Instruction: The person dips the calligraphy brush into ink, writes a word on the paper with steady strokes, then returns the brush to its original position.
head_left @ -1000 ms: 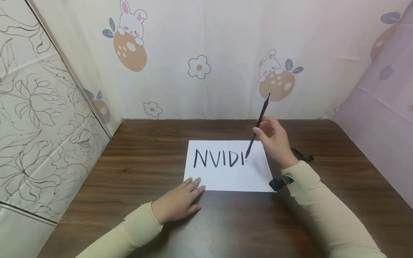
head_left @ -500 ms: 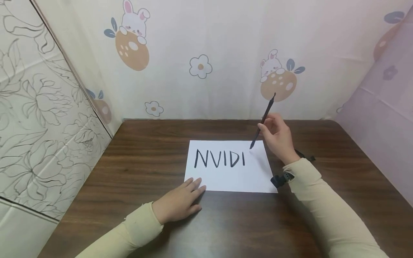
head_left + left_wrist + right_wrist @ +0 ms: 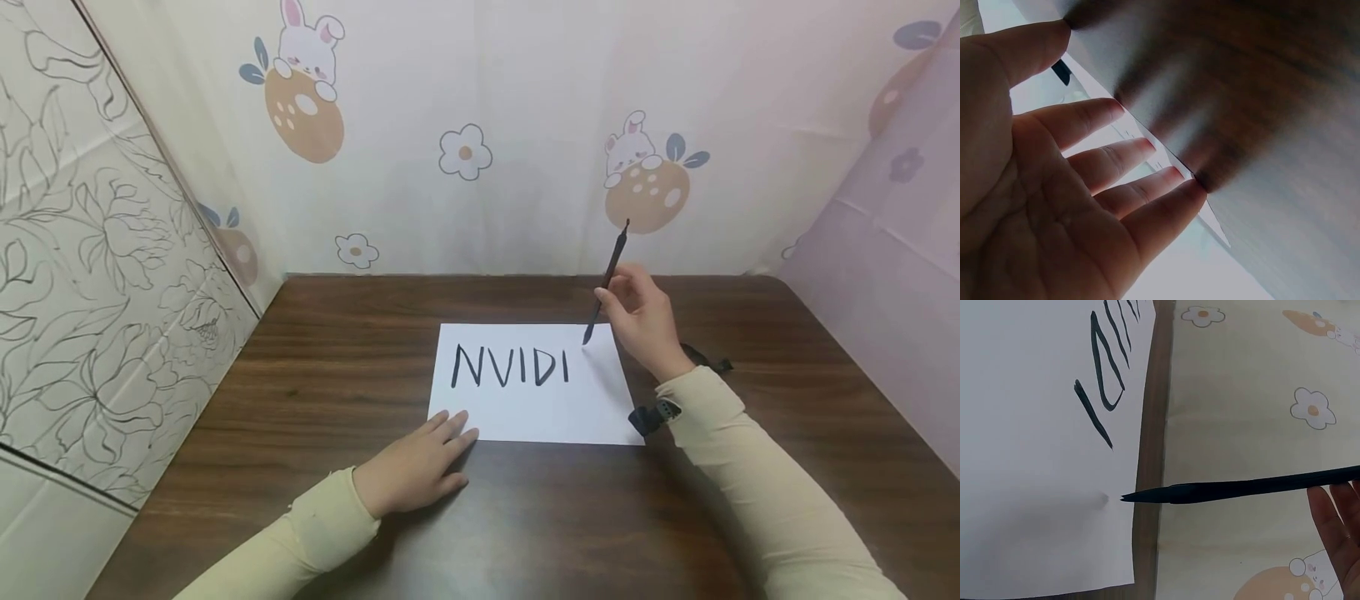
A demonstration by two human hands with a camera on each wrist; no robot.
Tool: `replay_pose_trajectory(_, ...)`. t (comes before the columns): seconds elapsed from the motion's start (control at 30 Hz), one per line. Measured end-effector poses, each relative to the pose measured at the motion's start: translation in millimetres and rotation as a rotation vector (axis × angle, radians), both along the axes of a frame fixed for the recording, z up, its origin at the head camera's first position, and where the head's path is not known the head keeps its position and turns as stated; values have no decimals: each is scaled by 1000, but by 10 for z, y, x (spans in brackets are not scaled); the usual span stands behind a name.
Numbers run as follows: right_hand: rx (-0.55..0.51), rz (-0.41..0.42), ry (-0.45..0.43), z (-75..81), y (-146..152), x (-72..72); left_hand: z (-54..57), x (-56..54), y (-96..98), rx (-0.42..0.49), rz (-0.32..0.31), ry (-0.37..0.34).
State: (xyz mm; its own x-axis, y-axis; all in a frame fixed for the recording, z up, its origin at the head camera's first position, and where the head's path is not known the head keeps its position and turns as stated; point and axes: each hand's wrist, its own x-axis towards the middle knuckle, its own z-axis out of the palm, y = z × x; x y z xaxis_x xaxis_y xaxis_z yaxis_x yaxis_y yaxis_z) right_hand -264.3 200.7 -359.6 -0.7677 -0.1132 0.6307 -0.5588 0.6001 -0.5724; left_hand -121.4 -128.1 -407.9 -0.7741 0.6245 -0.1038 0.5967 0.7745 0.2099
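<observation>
A white sheet of paper (image 3: 536, 417) lies on the table, with the dark brushed letters "NVIDI" (image 3: 510, 367) across its upper half. My right hand (image 3: 643, 321) pinches a dark writing brush (image 3: 611, 265) between thumb and fingers. In the right wrist view the brush (image 3: 1229, 490) points at the paper to the side of the last letter; its tip looks just off the surface, over a faint shadow. My left hand (image 3: 412, 468) lies with spread fingers at the paper's lower left corner. The left wrist view shows the left palm (image 3: 1047, 231) and straight fingertips along the paper's edge.
The brown wooden table (image 3: 337, 358) runs back to a patterned curtain (image 3: 525, 192). A panel with line-drawn flowers (image 3: 97, 250) stands on the left. A black wrist device (image 3: 652, 417) sits at the right wrist, over the paper's lower right corner.
The brush tip has moved up and slightly right, from beside the last letter to near the paper's upper right. Over the last half second its upper end has leaned left. The left hand stays put.
</observation>
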Motion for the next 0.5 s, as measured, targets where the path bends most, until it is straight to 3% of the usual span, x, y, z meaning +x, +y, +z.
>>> replay_pose_trajectory(0.5, 2, 0, -25, -55, 28, -4, -2, -11, 11, -3, 5, -11)
